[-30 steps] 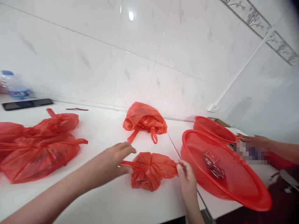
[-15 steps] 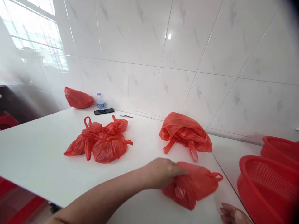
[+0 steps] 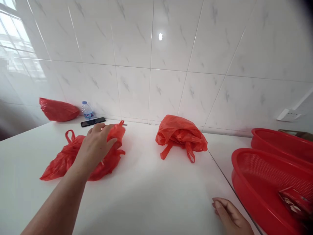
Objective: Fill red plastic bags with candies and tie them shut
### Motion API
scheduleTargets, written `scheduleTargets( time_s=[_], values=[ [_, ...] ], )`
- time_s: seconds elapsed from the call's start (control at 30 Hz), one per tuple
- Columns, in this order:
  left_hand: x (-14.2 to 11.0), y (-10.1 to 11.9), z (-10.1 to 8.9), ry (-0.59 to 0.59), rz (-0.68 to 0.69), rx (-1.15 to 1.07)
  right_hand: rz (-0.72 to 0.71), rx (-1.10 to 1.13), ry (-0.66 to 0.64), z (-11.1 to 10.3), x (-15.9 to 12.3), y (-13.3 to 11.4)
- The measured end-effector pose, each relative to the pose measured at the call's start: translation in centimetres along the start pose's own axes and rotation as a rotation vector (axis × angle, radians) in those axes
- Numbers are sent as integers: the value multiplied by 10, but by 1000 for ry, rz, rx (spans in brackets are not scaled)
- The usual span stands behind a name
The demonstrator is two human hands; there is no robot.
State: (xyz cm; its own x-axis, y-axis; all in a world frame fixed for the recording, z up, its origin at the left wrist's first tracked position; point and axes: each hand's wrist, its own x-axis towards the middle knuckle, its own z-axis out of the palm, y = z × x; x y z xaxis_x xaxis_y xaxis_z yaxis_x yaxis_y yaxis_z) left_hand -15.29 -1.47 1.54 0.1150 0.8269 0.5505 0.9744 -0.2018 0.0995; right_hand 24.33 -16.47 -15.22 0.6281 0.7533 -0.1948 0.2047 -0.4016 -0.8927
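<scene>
With the middle of the view as the dial's hub, a bright, barred window shape (image 3: 18,42) is glaring at ten o'clock, cut off by the edge. At nine, a red bundle (image 3: 58,110) is sitting on the white table (image 3: 151,192), its contents hidden. Just right of it a clear bottle (image 3: 87,110) is standing against the tiled wall (image 3: 133,91), and a dark phone (image 3: 93,122) is lying in front.

At eight, tied red bags (image 3: 58,161) are lying heaped; the left hand (image 3: 96,143) and its forearm are covering their middle, so where one bag is ending and another beginning is hard to make out. The thumb and fingers are spreading over the plastic, but whether they are gripping any cannot be told. A thin red strip is poking out behind, mostly hidden.

At four, a crumpled red bag (image 3: 181,135) is resting alone, handles drooping. Between four and five, the right hand (image 3: 233,217) is lying near the table seam, cut off below, its fingers curling loosely and free. Beyond it the near red basket (image 3: 246,186) is running out of view, holding blurred packets (image 3: 295,200) and blocking part of the rear basket (image 3: 271,140) at three.
</scene>
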Motion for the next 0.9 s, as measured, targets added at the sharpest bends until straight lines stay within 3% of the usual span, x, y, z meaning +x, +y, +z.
scheduleTargets(
  time_s=[0.1,0.17,0.3,0.43,0.63,0.73,0.9],
  values=[
    [7,15,33,32,102,-69,-155,-92,-73,19,5,-19],
    [10,36,58,-19,236,-203,-282,-140,-76,38,13,-34],
    [4,86,97,-208,494,-473,-439,-256,82,78,39,-59],
    [3,130,118,-356,633,-600,-579,-257,180,100,66,-74],
    [35,186,133,-306,677,-628,-465,-18,109,101,88,-84],
    [50,212,141,-238,631,-595,-498,-1,110,99,85,-86],
    [60,240,155,-177,540,-539,-528,62,260,94,77,-87]
  ],
)
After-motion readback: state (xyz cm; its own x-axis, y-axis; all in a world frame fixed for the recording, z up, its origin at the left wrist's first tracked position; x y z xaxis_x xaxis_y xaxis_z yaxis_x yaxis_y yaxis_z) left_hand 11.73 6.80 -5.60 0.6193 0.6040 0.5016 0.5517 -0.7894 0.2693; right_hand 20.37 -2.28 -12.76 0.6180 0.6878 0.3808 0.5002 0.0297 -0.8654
